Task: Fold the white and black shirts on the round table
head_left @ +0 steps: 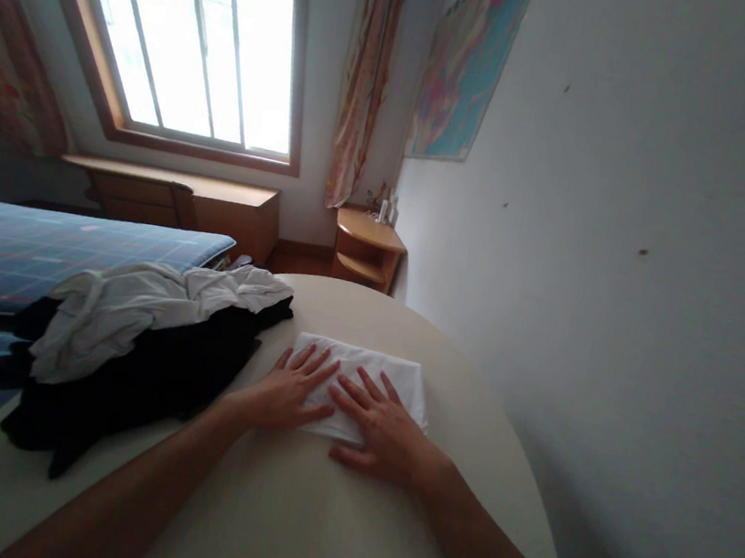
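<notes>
A white cloth (pixel 394 370), folded into a flat rectangle, lies on the round cream table (pixel 310 529); what kind of garment or linen it is, I cannot tell. My left hand (pixel 288 387) rests flat on its left part with the fingers spread. On its middle and right part lies my right hand (pixel 380 423), palm down, fingers also apart. Both hands partly cover the cloth. To the left on the same table is a loose heap of clothes, with a crumpled white garment (pixel 162 296) on top of black clothing (pixel 143 376).
A white wall (pixel 612 350) runs close along the table's right side. Beyond the left edge is a blue checked mattress (pixel 71 255). Farther back stand a wooden desk (pixel 232 195) and a corner shelf (pixel 372 233), below a bright window (pixel 192 32).
</notes>
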A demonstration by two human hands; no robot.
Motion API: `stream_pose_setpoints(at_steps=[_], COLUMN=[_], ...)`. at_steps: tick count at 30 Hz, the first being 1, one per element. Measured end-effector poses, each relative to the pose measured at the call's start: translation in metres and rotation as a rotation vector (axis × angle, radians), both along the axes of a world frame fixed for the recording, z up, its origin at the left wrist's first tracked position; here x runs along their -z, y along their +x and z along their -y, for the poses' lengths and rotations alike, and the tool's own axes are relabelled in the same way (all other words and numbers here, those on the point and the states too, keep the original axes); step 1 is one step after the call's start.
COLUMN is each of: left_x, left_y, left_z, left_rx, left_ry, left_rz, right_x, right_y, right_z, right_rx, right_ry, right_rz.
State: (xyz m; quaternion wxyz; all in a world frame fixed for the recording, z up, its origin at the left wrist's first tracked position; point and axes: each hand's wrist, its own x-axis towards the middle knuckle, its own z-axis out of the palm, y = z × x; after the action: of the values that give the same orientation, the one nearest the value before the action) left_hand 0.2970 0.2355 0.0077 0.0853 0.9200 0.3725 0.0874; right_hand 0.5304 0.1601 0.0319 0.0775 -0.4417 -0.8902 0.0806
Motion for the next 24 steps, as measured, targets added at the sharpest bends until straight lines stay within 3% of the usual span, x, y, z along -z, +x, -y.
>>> stream_pose_setpoints(at_steps=[7,11,13,16,20,24], left_x=[-0.004,-0.001,0.005,0.017,0.027,0.027], left_y=[-0.005,-0.003,-0.002,-0.003,-0.006,-0.006], left_z=[0.0,-0.003,-0.004,-0.005,-0.005,-0.005], left_rx=[0.016,-0.121,-0.209,-0.29,-0.313,-0.306], left_ry=[0.082,0.167,0.189,0.148,0.081,0.09], left_rz=[0.192,0.366,0.407,0.316,0.137,0.099], right_x=[0.014,0.02,0.021,0.022,0.025,0.029], right_y=[-0.015,-0.016,-0.015,-0.009,0.01,0.035], right_z=[-0.001,-0.011,-0.021,-0.041,-0.074,-0.101], right_rx=[0.091,0.207,0.314,0.53,0.819,0.988], right_ry=[0.05,0.05,0.052,0.041,0.009,0.011], right_rz=[0.027,0.044,0.049,0.068,0.098,0.119])
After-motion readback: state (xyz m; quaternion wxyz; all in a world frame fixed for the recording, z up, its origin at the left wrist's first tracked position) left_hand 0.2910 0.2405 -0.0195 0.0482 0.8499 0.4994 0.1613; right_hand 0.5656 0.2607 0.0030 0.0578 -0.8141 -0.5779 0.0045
